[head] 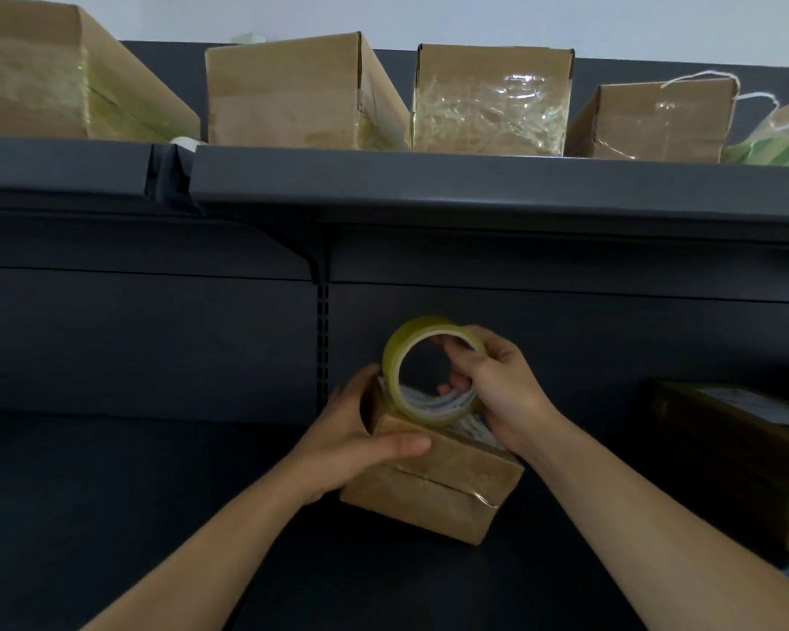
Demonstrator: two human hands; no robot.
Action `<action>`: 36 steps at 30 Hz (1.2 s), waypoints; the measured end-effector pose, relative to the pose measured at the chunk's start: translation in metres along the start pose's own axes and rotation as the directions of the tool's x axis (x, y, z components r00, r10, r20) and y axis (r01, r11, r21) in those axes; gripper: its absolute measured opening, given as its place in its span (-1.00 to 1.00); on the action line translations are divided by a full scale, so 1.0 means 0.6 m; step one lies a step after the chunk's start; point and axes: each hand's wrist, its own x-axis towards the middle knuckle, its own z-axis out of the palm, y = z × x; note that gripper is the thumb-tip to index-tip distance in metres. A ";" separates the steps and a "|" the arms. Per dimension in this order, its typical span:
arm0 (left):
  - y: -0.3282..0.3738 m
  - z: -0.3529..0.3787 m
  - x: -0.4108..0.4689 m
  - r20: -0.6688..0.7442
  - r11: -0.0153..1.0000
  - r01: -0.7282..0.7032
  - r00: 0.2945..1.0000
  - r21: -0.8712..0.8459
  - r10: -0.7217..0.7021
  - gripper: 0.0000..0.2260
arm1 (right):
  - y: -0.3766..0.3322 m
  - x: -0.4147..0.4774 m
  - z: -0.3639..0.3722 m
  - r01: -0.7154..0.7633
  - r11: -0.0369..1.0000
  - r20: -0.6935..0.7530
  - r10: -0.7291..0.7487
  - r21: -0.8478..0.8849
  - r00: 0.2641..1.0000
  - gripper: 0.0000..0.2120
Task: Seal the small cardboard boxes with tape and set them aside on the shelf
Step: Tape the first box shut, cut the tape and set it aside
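Observation:
A small cardboard box sits on the dark lower shelf, its top partly open with white contents showing. My left hand holds the box's left side, thumb laid across the near flap. My right hand grips a roll of yellowish clear tape, fingers through its core, holding it upright right over the box's open top.
Several taped cardboard boxes stand in a row on the dark upper shelf. Another taped box lies at the right on the lower shelf. The shelf's dark back panel is close behind the hands.

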 end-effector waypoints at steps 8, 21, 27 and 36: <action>-0.052 -0.014 -0.057 -0.018 0.980 0.112 0.993 -0.164 -0.117 0.23 | 0.003 0.032 -0.014 0.190 0.806 0.115 -0.151 -0.560 0.982 -0.77; -0.070 -0.044 -0.069 0.046 0.985 0.103 0.994 -0.135 -0.098 0.15 | -0.033 0.033 -0.076 0.268 0.343 0.236 -0.133 -0.900 0.963 -0.70; -0.079 -0.057 -0.075 0.069 0.981 0.130 0.990 -0.143 -0.121 0.26 | -0.004 0.016 -0.124 0.125 0.445 0.065 -0.147 -0.887 0.987 -0.56; -0.077 -0.059 -0.075 0.073 0.977 0.161 0.986 -0.138 -0.152 0.30 | 0.046 0.018 -0.141 0.112 0.553 0.073 -0.093 -0.826 0.993 -0.61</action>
